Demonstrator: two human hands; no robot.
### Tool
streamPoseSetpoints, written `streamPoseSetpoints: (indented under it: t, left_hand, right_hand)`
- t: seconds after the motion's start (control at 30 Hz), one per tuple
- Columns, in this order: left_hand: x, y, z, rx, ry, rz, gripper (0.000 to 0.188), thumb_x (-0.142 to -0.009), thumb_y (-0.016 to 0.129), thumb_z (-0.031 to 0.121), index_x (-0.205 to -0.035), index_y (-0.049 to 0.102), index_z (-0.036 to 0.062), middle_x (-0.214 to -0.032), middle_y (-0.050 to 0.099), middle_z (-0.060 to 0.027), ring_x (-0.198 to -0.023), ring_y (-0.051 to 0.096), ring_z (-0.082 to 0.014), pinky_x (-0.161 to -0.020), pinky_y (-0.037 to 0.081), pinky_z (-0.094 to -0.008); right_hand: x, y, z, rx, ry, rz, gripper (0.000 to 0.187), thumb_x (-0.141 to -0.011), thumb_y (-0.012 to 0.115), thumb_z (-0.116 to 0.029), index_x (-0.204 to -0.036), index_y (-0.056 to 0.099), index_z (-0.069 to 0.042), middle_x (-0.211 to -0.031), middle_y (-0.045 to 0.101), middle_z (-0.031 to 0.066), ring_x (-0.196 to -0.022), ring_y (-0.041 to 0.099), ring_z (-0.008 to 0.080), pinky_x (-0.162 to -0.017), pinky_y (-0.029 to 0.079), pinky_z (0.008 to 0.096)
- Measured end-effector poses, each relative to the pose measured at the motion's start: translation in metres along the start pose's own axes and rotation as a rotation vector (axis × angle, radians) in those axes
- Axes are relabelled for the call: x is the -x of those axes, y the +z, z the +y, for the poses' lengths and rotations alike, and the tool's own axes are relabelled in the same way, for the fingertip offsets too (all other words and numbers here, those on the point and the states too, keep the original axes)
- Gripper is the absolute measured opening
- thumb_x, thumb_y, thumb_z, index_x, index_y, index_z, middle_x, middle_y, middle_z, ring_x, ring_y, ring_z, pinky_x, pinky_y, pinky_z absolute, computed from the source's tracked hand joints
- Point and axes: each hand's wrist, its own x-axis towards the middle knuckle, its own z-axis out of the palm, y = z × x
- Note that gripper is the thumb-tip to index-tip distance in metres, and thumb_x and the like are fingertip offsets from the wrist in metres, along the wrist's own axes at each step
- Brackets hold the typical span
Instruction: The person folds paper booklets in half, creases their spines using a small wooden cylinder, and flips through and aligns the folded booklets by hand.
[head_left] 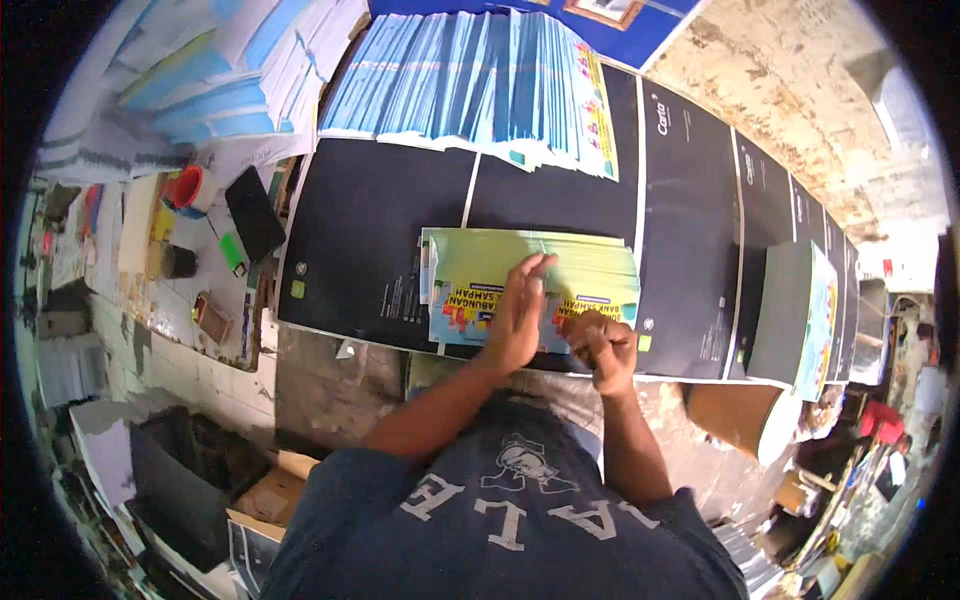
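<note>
Sheets (585, 268) lie on the black table (360, 200) under the straight-fingered left hand (518, 315); whether the curled right hand (604, 352) grips any, I cannot tell. They are fanned, seemingly not yet squared; another row (465, 85) lies behind.

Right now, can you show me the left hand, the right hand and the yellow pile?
Left hand (517, 315): head view, middle of the hand.
Right hand (606, 352): head view, middle of the hand.
Yellow pile (480, 264): head view, bare yellowish part.
</note>
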Motion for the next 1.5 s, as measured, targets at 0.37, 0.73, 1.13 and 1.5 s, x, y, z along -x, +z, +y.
streamPoseSetpoints:
  t: [0.37,0.73,1.13,1.5]
  left_hand:
    - [-0.002,-0.085,0.013,-1.549,0.323,-0.005,0.042,-0.094,0.056,0.024,-0.134,0.054,0.0122,-0.146,0.047,-0.0102,-0.137,0.042,-0.0301,-0.112,0.024,-0.0606]
    - [-0.003,-0.099,0.000,-1.635,0.276,-0.109,0.044,-0.095,0.051,0.021,-0.139,0.049,0.0137,-0.148,0.044,-0.0099,-0.141,0.037,-0.0272,-0.117,0.014,-0.0587]
    - [-0.007,-0.081,0.011,-1.684,0.279,-0.232,0.060,-0.094,0.051,0.047,-0.141,0.049,0.0093,-0.151,0.041,-0.0137,-0.142,0.035,-0.0311,-0.116,0.013,-0.0575]
    - [-0.014,-0.084,0.020,-1.692,0.229,-0.289,0.056,-0.093,0.059,0.036,-0.141,0.047,0.0104,-0.147,0.044,-0.0155,-0.138,0.039,-0.0322,-0.115,0.017,-0.0575]
  right_hand:
    - [-0.013,0.063,-0.056,-0.150,-0.444,-0.333,0.023,-0.086,0.056,-0.011,-0.065,0.055,-0.003,-0.068,0.058,0.0084,-0.062,0.053,0.0274,-0.060,0.042,0.0391]
    - [-0.015,0.110,0.024,0.177,-0.181,-0.375,0.032,-0.085,0.063,-0.022,-0.062,0.052,-0.003,-0.063,0.054,0.0162,-0.062,0.056,0.0378,-0.061,0.043,0.0455]
    - [0.017,0.024,0.018,0.248,-0.367,-0.140,0.020,-0.075,0.064,-0.020,-0.064,0.057,-0.005,-0.065,0.059,0.0149,-0.064,0.060,0.0348,-0.063,0.047,0.0451]
    - [-0.001,-0.197,0.018,-0.041,-0.352,0.685,0.040,-0.098,0.054,-0.031,-0.068,0.053,-0.005,-0.065,0.056,0.0041,-0.053,0.050,0.0121,-0.048,0.040,0.0288]
